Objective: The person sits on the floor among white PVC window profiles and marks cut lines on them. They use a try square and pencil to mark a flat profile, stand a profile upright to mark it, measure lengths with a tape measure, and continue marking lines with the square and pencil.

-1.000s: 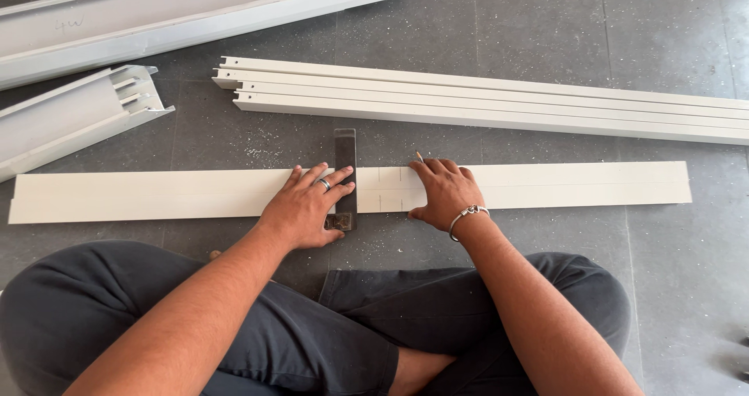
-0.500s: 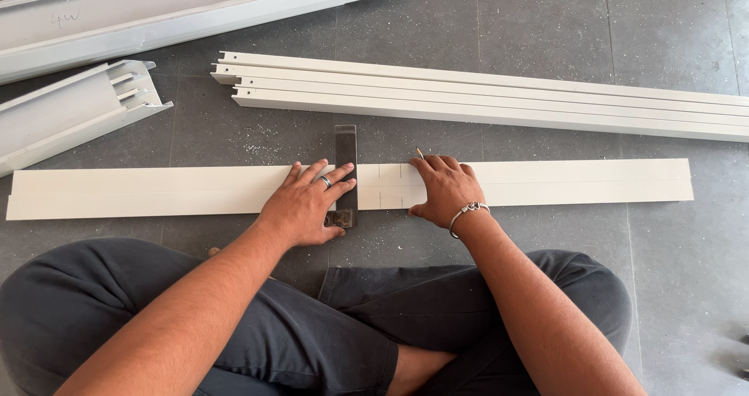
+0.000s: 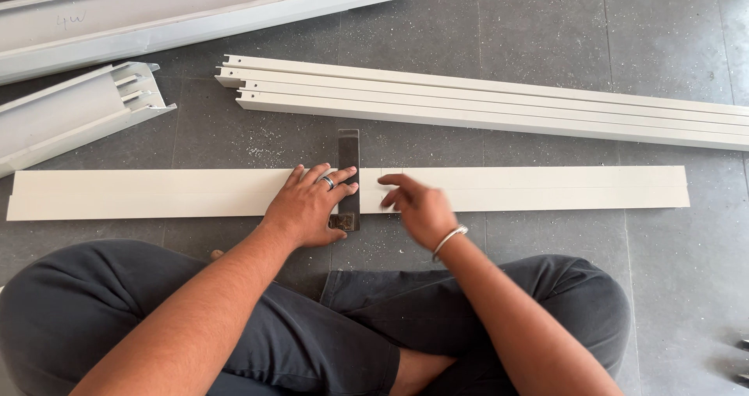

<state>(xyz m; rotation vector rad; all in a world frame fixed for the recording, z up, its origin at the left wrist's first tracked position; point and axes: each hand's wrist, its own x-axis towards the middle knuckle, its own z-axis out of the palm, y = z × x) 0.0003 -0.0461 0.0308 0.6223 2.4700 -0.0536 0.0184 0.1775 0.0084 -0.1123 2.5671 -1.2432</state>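
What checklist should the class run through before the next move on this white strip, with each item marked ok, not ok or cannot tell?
1. Strip lies flat on the floor: ok.
2. Square lies across the strip: ok.
3. Left hand presses on the square and strip: ok.
4. Right hand holds a marking tool: cannot tell, the hand is blurred.
5. Square sits at a true right angle: cannot tell.
6. Stacked strips lie apart from the work: ok.
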